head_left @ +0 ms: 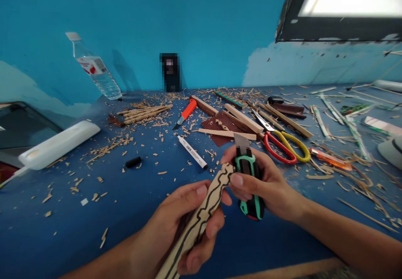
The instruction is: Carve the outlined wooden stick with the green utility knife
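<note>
My left hand [185, 224] is wrapped round a pale wooden strip [205, 210] with a wavy outline drawn on it in black. The strip's carved top end points up toward my right hand. My right hand [266, 185] grips a green and black utility knife [249, 178], blade up, its thumb resting against the strip's tip. Both hands are above the blue table [63, 237], near its front.
Wood shavings litter the table. Red and yellow scissors [282, 143], a white marker [192, 151], its black cap [133, 162], an orange knife [185, 113], wood sticks [144, 113] and sandpaper lie behind the hands. A water bottle [96, 67] leans at back left, a white case [58, 143] at left.
</note>
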`<state>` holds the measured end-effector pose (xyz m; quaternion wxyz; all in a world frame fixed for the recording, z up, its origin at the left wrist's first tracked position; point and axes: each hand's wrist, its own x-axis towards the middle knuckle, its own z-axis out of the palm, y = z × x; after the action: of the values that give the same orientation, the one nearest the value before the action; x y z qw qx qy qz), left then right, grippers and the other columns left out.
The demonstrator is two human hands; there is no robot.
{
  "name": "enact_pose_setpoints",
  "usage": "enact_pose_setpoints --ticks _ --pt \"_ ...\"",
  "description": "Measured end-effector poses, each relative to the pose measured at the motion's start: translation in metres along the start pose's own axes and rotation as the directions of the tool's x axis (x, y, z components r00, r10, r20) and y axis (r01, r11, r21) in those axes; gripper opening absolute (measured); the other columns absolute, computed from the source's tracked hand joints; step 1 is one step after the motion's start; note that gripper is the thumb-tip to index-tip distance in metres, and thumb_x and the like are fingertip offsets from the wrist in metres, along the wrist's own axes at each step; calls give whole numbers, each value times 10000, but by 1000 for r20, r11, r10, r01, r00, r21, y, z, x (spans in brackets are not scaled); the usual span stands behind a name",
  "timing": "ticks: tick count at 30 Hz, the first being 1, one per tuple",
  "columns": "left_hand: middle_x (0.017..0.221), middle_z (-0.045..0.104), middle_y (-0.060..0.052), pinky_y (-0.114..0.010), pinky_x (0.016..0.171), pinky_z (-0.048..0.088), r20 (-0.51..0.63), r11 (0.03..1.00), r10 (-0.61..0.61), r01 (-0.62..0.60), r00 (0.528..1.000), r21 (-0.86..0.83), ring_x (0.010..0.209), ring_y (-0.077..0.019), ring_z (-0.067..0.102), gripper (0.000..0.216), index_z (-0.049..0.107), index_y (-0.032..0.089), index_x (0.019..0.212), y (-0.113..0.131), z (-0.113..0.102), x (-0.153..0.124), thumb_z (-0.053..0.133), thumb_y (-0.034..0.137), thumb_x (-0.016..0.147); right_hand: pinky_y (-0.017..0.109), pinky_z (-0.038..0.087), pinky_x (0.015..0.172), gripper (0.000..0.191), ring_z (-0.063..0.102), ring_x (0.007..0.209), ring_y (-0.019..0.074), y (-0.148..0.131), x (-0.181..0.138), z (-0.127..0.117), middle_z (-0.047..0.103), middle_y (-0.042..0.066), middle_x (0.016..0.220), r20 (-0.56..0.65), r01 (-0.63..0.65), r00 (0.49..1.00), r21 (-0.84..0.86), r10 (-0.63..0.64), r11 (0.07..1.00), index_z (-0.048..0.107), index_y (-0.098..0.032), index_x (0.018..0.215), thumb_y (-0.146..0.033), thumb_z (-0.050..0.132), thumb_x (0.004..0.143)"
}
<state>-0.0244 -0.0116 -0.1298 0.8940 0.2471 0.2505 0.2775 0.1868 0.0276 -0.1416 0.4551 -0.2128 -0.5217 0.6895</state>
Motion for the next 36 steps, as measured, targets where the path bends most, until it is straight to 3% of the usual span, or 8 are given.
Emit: enact_pose_setpoints --ticks 8,13,15,17,20,22,27,36 --pt "628 355 89 -145 343 176 0 998 13 -13 1000 -59 370 -30 180 361 643 226 1000 8 11 -6 351 420 1085 196 347 502 279 424 560 61 -1 -4 6 563 -50 802 -41 11 999 -51 -13 999 592 -261 1260 -393 640 1018" --pt "642 368 74 -169 366 189 -25 979 203 -203 979 4 402 -40 213 252 653 207 987 16 8 -6 460 370 991 218 375 486 291 448 525 68 -2 -8 13 549 -37 832 -93 -167 984 -150 154 975 576 -243 1149 -502 464 1077" --pt "659 381 66 -154 365 202 -63 972 236 -235 970 23 434 -52 230 218 649 215 987 17 7 -5 479 351 971 227 346 449 339 416 508 85 -4 -10 12 503 -41 797 -93 -122 990 -257 102 959 563 -249 1163 -497 340 1103" --pt "683 373 65 -132 361 206 -93 977 214 -212 973 24 472 -64 229 183 637 238 995 17 6 -5 505 361 964 250 351 458 310 440 536 115 -8 -12 10 496 -32 770 0 89 994 -568 -108 818 550 -245 1179 -451 332 1101" --pt "682 338 80 -112 370 168 -136 991 130 -123 982 61 486 -63 202 200 611 285 1054 12 5 -7 563 445 944 292 414 534 225 549 614 157 -11 -13 8 606 13 804 306 371 901 -911 -308 180 530 -205 1202 -363 485 1048" --pt "661 317 92 -107 396 145 -172 982 148 -123 974 145 491 -55 176 257 595 306 1109 8 5 -9 617 450 897 304 442 550 247 599 638 175 -10 -12 9 667 49 842 397 396 868 -916 -297 -67 521 -169 1203 -350 502 1036" --pt "703 386 83 -127 453 236 -153 914 233 -162 960 372 518 -50 283 290 589 314 1131 2 6 -14 694 313 860 310 413 505 195 595 585 173 -5 -9 13 680 47 772 442 396 854 -895 -276 -207 582 -165 1061 -337 491 1043" --pt "904 610 18 -181 614 451 -276 877 292 -141 916 460 755 -131 485 446 536 346 1276 -5 21 -9 725 512 909 358 418 481 325 612 538 193 -7 -8 18 691 57 723 434 370 858 -894 -276 -254 668 -126 979 -354 455 1069"
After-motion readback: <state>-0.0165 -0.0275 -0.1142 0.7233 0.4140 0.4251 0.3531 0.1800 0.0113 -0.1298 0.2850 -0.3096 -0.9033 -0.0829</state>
